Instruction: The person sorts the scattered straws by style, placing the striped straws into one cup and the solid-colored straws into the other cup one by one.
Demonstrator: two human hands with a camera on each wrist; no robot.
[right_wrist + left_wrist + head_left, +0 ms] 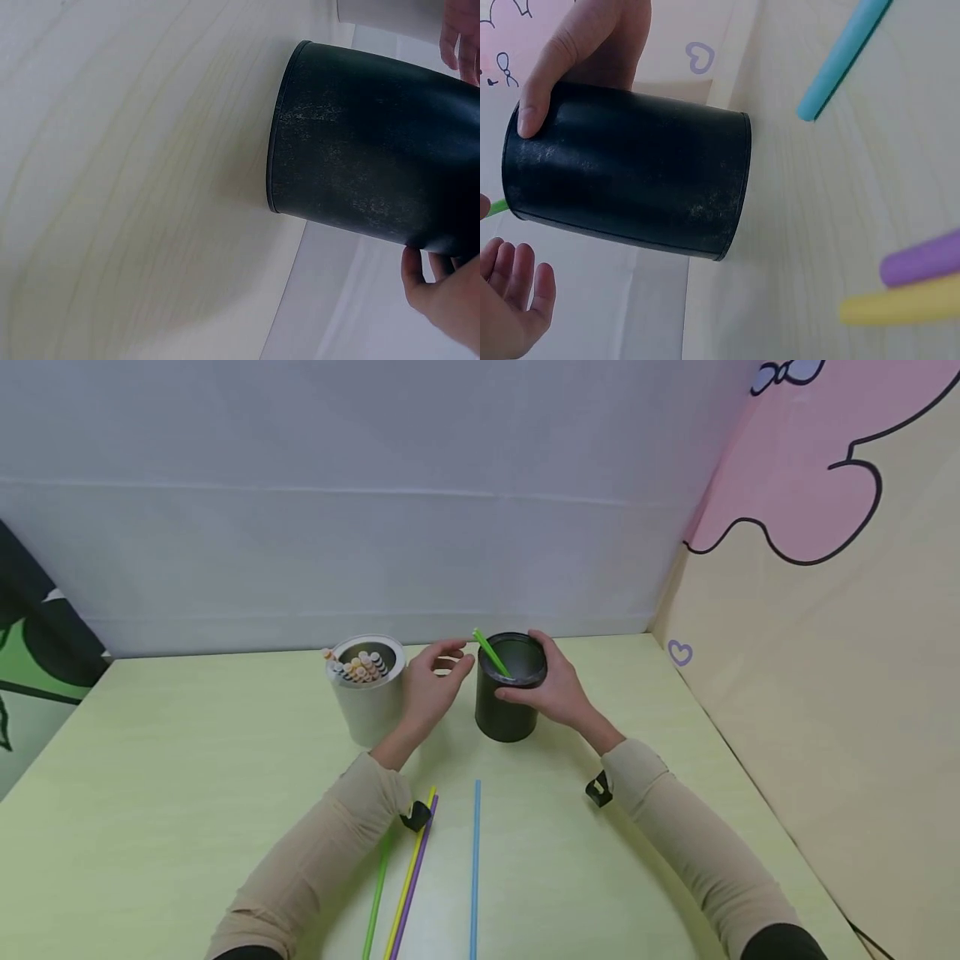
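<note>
My right hand [551, 689] grips a black cylindrical cup [504, 714] near its rim, thumb across the front and fingers round the far side. The cup stands upright on the table. A green straw [491, 653] leans inside it, its upper end sticking out over the left of the rim. Just left of that end is my left hand [435, 685], its fingers loosely bent and seemingly holding nothing. Beside this hand stands a white container [367, 710] filled with several striped straws [362, 668]. In the left wrist view, a fingertip appears close to the green straw [496, 208].
Loose straws lie on the pale table [187, 793] between my forearms: blue [476, 860], purple [415, 877], yellow [408, 881] and green [377, 893]. A grey-white wall [337, 543] stands behind the table, and a beige wall [825, 693] borders its right side.
</note>
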